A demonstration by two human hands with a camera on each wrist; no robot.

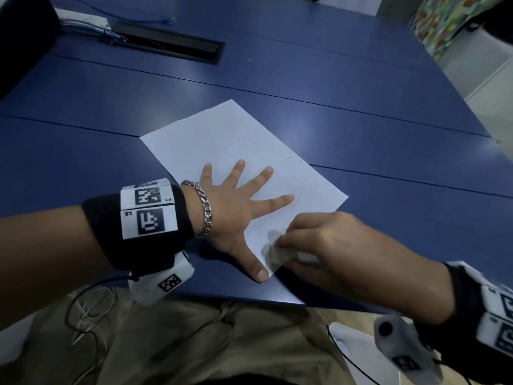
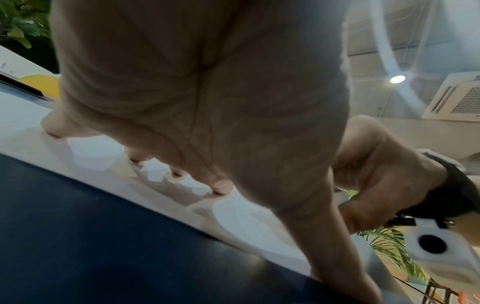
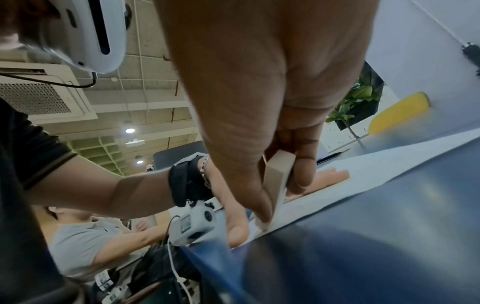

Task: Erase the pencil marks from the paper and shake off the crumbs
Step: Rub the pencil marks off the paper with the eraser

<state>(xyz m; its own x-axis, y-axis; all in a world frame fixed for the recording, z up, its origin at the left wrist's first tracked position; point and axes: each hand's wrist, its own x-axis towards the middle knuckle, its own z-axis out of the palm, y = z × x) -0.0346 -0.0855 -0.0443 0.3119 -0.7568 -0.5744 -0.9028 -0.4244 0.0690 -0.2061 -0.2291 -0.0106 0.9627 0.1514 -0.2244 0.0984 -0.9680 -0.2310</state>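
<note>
- White sheet of paper lying flat and skewed on the blue table, centre of the head frame, nearest corner close to the table's front edge; faint pencil traces and dark specks, probably crumbs, toward its right side.
- White block eraser pinched between thumb and fingers of the right hand, lower edge down on the sheet near that nearest corner, lower centre-right of the head frame; blurred there, so likely mid-rub.
- Left hand spread flat, fingers fanned and pressed on the sheet just left of the eraser, thumb tip at the paper's near edge; chain bracelet at the wrist.
- Judged step: rubbing out marks at the near corner; shaking off crumbs not yet done.
- Risks: corner buckling or tearing if rubbed toward the free edge, beyond the pinned area; sheet sliding or pivoting if the holding palm eases; graphite smearing under a dirty eraser face; crumbs ground in under the flat palm.
- Right wrist view alone showing the eraser's slab shape and the pinch on it; head view alone showing the whole sheet and its skew; left wrist view showing fingertips planted on the paper, eraser not visible there.
- Black cable slot in the tabletop, upper left, well apart.
</note>
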